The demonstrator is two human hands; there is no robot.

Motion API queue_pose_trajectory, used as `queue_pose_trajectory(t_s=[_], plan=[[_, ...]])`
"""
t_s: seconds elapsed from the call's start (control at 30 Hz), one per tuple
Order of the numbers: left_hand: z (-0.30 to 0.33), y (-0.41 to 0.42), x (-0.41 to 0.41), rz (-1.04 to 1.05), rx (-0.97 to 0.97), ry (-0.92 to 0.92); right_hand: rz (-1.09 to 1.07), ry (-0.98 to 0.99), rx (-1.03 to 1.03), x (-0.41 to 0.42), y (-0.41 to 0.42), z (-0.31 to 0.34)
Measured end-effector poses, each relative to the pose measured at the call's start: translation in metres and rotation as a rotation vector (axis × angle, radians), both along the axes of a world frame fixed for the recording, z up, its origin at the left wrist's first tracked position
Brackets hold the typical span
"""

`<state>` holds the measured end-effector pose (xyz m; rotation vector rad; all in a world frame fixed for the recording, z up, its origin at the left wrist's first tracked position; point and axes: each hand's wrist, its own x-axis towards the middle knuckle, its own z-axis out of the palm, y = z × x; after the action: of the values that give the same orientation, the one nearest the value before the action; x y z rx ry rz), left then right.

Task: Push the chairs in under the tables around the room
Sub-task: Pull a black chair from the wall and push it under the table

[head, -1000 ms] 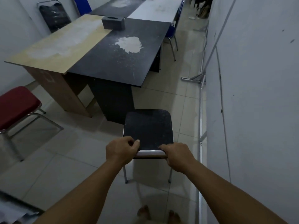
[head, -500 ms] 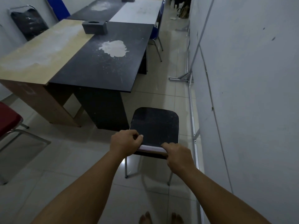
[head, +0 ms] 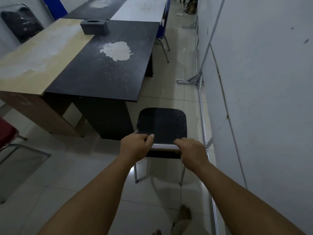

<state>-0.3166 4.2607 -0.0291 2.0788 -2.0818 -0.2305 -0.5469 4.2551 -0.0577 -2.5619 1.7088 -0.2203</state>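
A narrow tiled room with a white wall [head: 262,82] on the right holds a black desk [head: 105,70] beside a tan desk [head: 42,55]; the black chair [head: 162,126] stands just off the black desk's near right corner, not yet under it. Left hand [head: 133,146] and right hand [head: 191,150] both clench its backrest top. Pushed straight, it could strike the desk's side panel. The dark box [head: 94,27] shows an opening; contents unseen

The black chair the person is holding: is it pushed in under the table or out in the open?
Out. The black chair stands on open floor short of the black table, both hands gripping its back.
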Motion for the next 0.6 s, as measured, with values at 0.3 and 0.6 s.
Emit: queue_pose_trajectory(t_s=[0.3,0.6], plan=[[0.0,-0.059,-0.008,0.102,0.001,-0.058,0.121,-0.07,-0.02,-0.01,-0.073,-0.001],[0.004,-0.12,-0.014,0.157,-0.001,-0.057,-0.004,-0.202,0.012,-0.004,-0.143,0.007]])
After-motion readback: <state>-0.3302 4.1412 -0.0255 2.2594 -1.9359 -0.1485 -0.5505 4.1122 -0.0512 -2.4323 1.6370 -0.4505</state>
